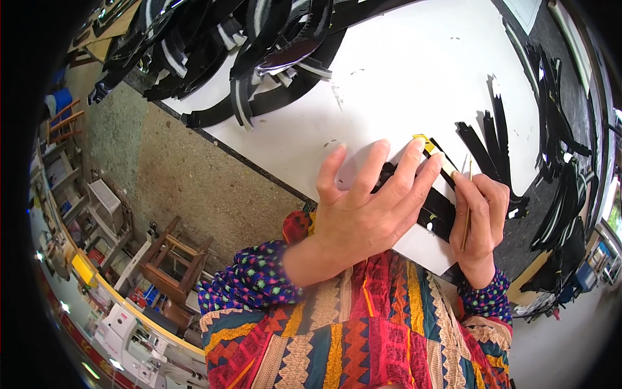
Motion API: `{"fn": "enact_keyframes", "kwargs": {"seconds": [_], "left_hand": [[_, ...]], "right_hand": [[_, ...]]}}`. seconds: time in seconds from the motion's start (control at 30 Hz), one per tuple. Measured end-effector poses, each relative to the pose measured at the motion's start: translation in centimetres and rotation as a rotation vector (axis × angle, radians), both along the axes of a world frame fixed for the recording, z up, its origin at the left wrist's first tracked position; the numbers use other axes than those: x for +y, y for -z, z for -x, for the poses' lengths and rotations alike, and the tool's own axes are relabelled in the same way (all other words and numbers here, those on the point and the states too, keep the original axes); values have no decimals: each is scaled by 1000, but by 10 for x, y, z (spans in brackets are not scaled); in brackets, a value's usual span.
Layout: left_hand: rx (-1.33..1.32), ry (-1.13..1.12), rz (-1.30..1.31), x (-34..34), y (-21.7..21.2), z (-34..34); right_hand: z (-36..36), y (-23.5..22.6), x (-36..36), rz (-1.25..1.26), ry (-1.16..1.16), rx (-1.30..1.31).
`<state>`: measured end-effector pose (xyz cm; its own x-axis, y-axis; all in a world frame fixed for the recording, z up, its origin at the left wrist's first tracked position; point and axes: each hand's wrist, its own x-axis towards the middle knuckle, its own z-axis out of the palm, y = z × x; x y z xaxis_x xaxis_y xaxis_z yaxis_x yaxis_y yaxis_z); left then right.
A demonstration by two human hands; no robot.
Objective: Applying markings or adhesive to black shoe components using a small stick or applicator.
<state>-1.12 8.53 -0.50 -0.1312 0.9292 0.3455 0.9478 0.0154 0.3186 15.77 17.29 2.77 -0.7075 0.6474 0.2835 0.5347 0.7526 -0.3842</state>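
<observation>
A white sheet (pixel 402 71) covers much of the bench (pixel 518 238), and a flat black piece (pixel 438 211) lies at the sheet's near edge, partly under the left hand (pixel 379 194). That hand is spread, its fingertips pressing down on a narrow yellow-and-white strip (pixel 447 167) set along the black piece on the sheet. The right hand (pixel 481 207), just beside it above the sheet's near edge, pinches a thin brownish stick (pixel 467 223), possibly a pen or marking tool; the blur there makes it hard to say.

Any print on the yellow-and-white strip is too small to read. A pale paper (pixel 526 11) with faint lines touches the far right corner of the sheet.

Several slim black strips (pixel 497 146) fan out on the right part of the sheet, near the right hand. Black-and-white bundles (pixel 562 207) crowd beyond its right side, and a heap of curved black pieces (pixel 278 107) covers its far left. Well left of the sheet, a wooden stool (pixel 170 259) and a grey bin (pixel 105 204) stand below bench height.
</observation>
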Motion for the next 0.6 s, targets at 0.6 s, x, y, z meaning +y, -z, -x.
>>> {"fn": "enact_keyframes", "kwargs": {"seconds": [0.6], "left_hand": [[32,20,53,0,-2,0]], "right_hand": [[-4,5,3,-13,-24,8]]}}
